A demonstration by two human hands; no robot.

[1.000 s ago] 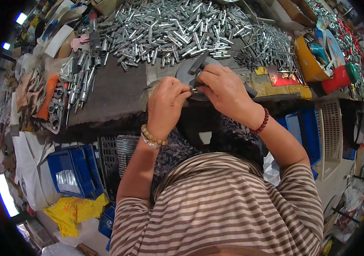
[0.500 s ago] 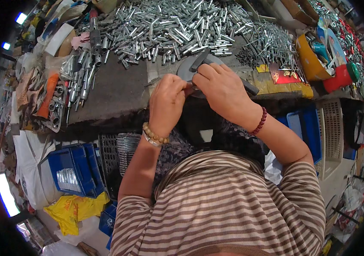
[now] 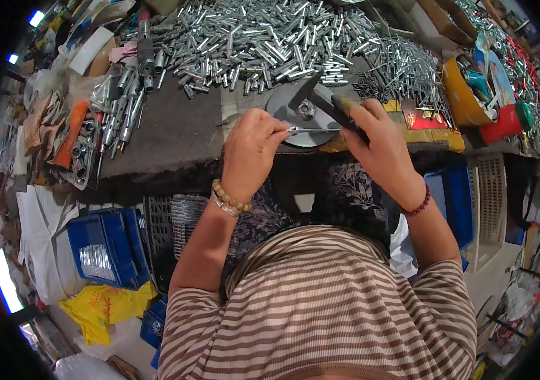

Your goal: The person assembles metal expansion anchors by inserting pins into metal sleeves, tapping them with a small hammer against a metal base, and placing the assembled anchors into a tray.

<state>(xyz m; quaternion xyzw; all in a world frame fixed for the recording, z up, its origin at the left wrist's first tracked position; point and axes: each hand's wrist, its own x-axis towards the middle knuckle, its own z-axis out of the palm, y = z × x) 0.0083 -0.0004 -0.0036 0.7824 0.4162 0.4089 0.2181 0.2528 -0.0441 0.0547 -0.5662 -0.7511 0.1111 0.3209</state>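
Presently, the left hand [image 3: 249, 145] pinches the left end of a slim silvery metal rod [image 3: 311, 130] above a flat round grey disc [image 3: 277, 106]; the right hand [image 3: 381, 142] is curled round the handle of a black hammer [image 3: 326, 105] (its head overlaps the disc), and beyond lies a heap of short shiny metal tubes [image 3: 270, 47]

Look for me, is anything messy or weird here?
A little. A yellow bag is crumpled up below the blue bin, as if dropped there. The shiny metal pieces lie jumbled loose on the workbench, though maybe that's how they're kept. I can't see anything clearly broken.
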